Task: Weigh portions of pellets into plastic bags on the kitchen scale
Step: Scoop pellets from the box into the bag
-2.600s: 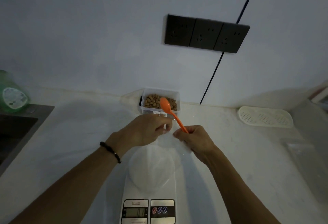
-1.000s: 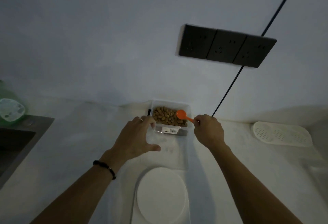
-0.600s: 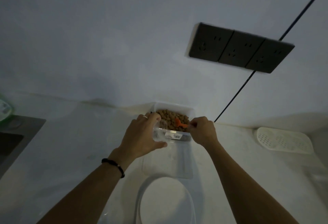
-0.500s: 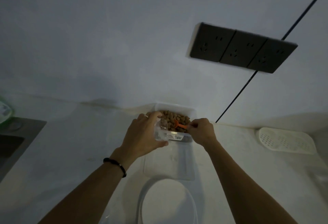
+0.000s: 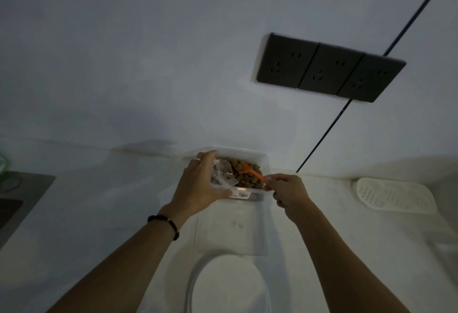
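A clear plastic tub (image 5: 263, 159) of brown pellets (image 5: 247, 180) stands against the wall. My left hand (image 5: 202, 185) holds a small clear plastic bag (image 5: 221, 173) with its mouth open over the tub's left side. My right hand (image 5: 288, 192) pinches the handle of an orange spoon (image 5: 250, 171), whose bowl lies in the pellets close to the bag's mouth. The white round platform of the kitchen scale (image 5: 229, 285) is at the bottom middle, nearer to me; its display is out of view.
A clear lid (image 5: 231, 229) lies flat between the tub and the scale. A white perforated tray (image 5: 394, 196) sits at the right. A dark sink (image 5: 14, 203) is at the left edge. Black wall sockets (image 5: 329, 67) hang above.
Both hands have gone from above the scale out to the tub. The left hand brought the bag up to the tub's rim, and the spoon's bowl went down into the pellets.
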A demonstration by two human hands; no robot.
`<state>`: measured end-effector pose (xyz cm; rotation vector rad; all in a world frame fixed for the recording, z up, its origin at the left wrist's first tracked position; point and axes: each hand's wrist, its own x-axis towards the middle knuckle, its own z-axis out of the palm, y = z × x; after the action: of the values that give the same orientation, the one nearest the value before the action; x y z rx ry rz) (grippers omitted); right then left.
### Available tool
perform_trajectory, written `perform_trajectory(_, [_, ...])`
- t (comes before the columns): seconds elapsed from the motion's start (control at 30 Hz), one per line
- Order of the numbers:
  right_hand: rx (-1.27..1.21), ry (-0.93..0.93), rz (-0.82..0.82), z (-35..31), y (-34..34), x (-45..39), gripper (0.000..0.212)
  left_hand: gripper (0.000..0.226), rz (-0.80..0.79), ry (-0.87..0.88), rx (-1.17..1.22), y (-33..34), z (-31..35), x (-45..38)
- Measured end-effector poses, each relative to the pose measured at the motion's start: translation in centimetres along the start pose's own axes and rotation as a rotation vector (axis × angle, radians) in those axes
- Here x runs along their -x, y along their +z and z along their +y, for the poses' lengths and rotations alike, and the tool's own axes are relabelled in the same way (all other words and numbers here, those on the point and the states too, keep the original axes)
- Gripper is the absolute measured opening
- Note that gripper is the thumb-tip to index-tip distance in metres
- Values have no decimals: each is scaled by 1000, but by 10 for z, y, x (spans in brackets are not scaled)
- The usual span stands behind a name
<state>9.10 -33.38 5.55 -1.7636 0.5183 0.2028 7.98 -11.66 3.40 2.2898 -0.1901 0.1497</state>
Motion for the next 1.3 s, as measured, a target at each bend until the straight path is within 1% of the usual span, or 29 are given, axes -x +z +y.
perform_trajectory(0.17, [-13, -39, -15, -7, -12, 6, 14, 101, 11, -18, 44, 3, -1, -7])
perform_trajectory(0.3, [17, -103, -76, -20, -21, 14, 13, 105, 16, -30, 62, 2, 2, -14])
perform_trajectory(0.5, [193, -236, -150, -42, -14, 22, 13, 114, 15, -56, 170, 1, 0, -19])
perform_trajectory(0.53, [269, -289, -160, -46, -11, 23, 14, 115, 14, -46, 179, 1, 0, -18])
perform_trajectory(0.6, [531, -463, -152, -54, -3, 26, 14, 116, 18, -30, 187, 2, -3, -18])
perform_trajectory(0.67, [776, -676, -90, -59, 4, 29, 14, 118, 17, -38, 203, 3, -6, -17])
perform_trajectory(0.7, [858, -770, -58, -60, 6, 31, 15, 119, 18, -48, 213, 3, -7, -17])
perform_trajectory(0.77, [959, -890, -24, -61, 6, 32, 17, 121, 20, -61, 225, 3, -8, -17])
perform_trajectory(0.83, [993, -931, -17, -60, 4, 31, 18, 120, 21, -66, 229, 3, -8, -18])
perform_trajectory(0.93, [985, -903, -51, -56, 2, 28, 18, 118, 32, -60, 216, 3, -9, -19])
perform_trajectory(1.0, [917, -879, -76, -52, 0, 26, 20, 115, 36, -47, 196, 3, -8, -20])
perform_trajectory(1.07, [715, -807, -52, -50, -5, 25, 20, 113, 35, -44, 173, 4, -9, -20])
perform_trajectory(1.13, [510, -711, 17, -49, -11, 22, 18, 111, 28, -49, 153, 5, -12, -19])
perform_trajectory(1.17, [448, -657, 50, -47, -14, 19, 17, 110, 25, -49, 142, 6, -14, -19])
perform_trajectory(1.23, [461, -557, 98, -40, -18, 12, 18, 109, 14, -42, 133, 6, -17, -17])
perform_trajectory(1.3, [612, -497, 115, -32, -16, 7, 21, 107, -1, -41, 146, 6, -18, -15])
